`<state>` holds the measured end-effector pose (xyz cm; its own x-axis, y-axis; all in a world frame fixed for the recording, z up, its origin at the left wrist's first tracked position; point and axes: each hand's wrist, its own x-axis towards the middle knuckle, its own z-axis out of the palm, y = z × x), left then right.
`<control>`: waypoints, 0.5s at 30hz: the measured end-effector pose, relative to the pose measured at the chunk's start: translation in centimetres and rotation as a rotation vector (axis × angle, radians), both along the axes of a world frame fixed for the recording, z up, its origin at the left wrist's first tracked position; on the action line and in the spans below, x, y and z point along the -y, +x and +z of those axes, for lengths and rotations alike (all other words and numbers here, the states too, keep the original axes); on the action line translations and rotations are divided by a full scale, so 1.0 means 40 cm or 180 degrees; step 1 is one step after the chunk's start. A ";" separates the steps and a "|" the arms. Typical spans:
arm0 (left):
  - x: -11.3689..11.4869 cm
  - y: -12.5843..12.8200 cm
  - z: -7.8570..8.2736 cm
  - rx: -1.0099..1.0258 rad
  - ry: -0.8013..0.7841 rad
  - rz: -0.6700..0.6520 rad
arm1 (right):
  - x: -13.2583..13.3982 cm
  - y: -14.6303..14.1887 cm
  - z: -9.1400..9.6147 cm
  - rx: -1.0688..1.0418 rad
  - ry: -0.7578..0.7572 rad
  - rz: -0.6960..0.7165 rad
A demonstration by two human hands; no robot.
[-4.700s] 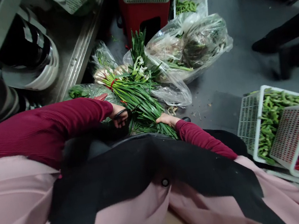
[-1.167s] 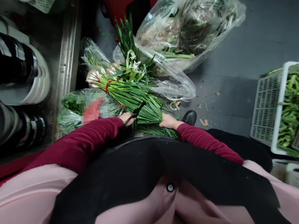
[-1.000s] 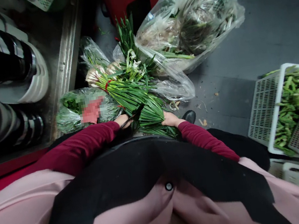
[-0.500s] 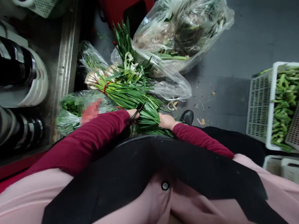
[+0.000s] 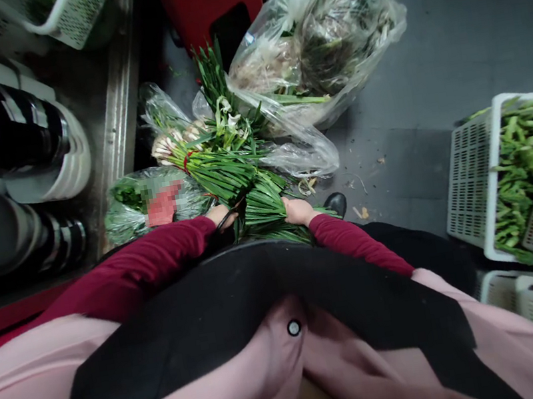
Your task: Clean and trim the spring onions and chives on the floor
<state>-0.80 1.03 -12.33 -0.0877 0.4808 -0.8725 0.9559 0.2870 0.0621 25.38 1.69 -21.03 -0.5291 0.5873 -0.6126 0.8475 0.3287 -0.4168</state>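
Note:
My left hand (image 5: pixel 221 215) is closed around a pair of dark scissors (image 5: pixel 237 204), whose blades lie at the near edge of the green leaves. A bunch of spring onions (image 5: pixel 221 169) with white bulbs, bound by a red tie, lies on the floor before me. My right hand (image 5: pixel 298 210) grips the cut-looking leaf ends (image 5: pixel 266 199) of the greens. Between those leaves and the tied part runs a dark gap. Beside my left forearm sits a clear bag of leafy greens (image 5: pixel 120 206) with a red patch on it.
A large clear plastic bag (image 5: pixel 351 31) of vegetables lies beyond the bunch. At the right stands a white basket (image 5: pixel 469 174) of green beans or peppers. Stacked tubs (image 5: pixel 64 150) sit on a metal shelf (image 5: pixel 119 115) to the left. A red bin (image 5: pixel 216 8) stands at the back.
My left hand has drawn back to the left and slightly down with the scissors. A gap now shows across the leaves. My right hand keeps its hold.

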 end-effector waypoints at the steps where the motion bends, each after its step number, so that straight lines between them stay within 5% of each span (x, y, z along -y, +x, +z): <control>1: 0.024 -0.014 0.002 0.0034 -0.0080 0.0064 | -0.006 0.008 -0.005 -0.0016 -0.0004 -0.0003; 8: 0.148 -0.065 -0.049 0.0576 -0.0857 0.0753 | -0.036 0.044 -0.037 -0.0353 -0.0277 -0.0227; 15: 0.030 -0.022 -0.140 0.1064 -0.0435 0.0767 | -0.035 0.045 -0.020 -0.0759 -0.0766 -0.0449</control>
<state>-1.66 -0.16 -17.94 0.1148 0.3593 -0.9261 0.7944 0.5265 0.3028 27.17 3.08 -21.84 -0.5978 0.5188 -0.6112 0.7471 0.0840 -0.6594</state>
